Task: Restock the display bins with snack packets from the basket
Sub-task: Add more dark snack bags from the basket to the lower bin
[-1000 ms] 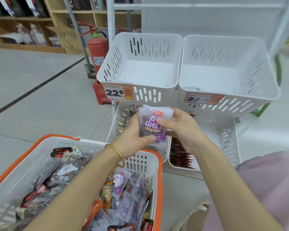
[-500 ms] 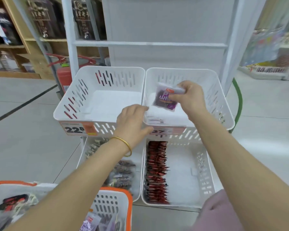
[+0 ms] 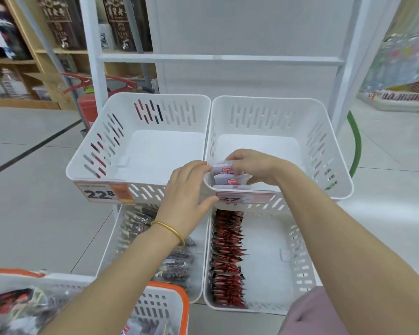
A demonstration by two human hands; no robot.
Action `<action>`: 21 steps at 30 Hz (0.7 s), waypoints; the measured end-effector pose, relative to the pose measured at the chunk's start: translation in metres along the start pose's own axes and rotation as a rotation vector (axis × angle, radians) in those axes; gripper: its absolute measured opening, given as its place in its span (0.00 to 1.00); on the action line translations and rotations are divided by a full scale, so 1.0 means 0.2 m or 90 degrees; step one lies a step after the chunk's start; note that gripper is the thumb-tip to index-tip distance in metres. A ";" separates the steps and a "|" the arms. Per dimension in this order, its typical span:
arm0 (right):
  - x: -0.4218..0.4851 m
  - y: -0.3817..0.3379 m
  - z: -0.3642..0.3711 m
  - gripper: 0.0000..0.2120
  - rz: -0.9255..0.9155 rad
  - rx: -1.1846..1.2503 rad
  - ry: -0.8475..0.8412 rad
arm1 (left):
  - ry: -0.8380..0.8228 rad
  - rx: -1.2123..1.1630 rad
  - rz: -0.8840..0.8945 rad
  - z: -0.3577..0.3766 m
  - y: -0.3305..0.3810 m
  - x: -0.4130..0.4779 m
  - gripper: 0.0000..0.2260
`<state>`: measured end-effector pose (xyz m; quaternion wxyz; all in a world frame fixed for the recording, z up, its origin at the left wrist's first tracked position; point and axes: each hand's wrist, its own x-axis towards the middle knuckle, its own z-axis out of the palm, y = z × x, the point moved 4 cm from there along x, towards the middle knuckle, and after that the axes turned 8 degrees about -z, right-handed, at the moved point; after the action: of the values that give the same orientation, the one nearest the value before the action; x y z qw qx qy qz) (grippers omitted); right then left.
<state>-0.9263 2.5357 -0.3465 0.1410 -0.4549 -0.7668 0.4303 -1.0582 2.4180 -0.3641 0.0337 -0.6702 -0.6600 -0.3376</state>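
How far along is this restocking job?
Early days. Done: a few packets stand in the front corner of the upper right bin. In hand: the right hand sets another packet there while the left hand touches the row. Left: the upper left bin holds nothing, and the basket holds many more.

Right hand (image 3: 254, 168) down from above the upper right bin (image 3: 324, 141), snack packet (image 3: 224, 169) now low in its 7 o'clock corner, left hand (image 3: 186, 189) fingers risen from front rim, touching the packet's 9 o'clock edge.
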 end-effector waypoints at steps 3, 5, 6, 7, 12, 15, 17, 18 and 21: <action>-0.05 -0.02 0.00 0.19 0.007 -0.053 0.011 | -0.012 -0.013 0.003 -0.01 0.00 0.00 0.24; -0.10 -0.06 -0.02 0.20 -0.041 -0.068 0.087 | -0.013 -0.027 0.010 -0.06 0.02 -0.02 0.22; -0.13 -0.08 -0.03 0.20 -0.069 -0.085 0.130 | -0.001 -0.037 0.014 -0.09 0.01 -0.04 0.20; -0.16 -0.11 -0.03 0.21 -0.100 -0.117 0.174 | 0.013 -0.046 0.012 -0.12 0.00 -0.08 0.19; -0.45 -0.33 0.27 0.21 -0.346 -0.154 0.325 | -0.002 -0.017 -0.062 -0.22 -0.25 -0.46 0.16; -0.55 -0.27 0.69 0.20 -0.349 -0.195 0.176 | -0.058 -0.001 -0.157 -0.21 -0.45 -0.75 0.15; -0.56 -0.11 0.97 0.21 -0.293 -0.251 0.076 | -0.096 0.006 -0.207 -0.19 -0.53 -0.93 0.15; -0.57 -0.02 1.10 0.22 -0.260 -0.277 0.037 | -0.116 0.007 -0.231 -0.18 -0.56 -1.01 0.15; -0.62 0.21 1.35 0.25 -0.116 -0.337 -0.032 | -0.161 0.009 -0.269 -0.14 -0.61 -1.21 0.14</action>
<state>-0.9979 2.3003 -0.5171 0.0365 -0.3947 -0.8933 0.2118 -1.1569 2.2116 -0.5111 -0.1161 -0.5544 -0.7866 -0.2459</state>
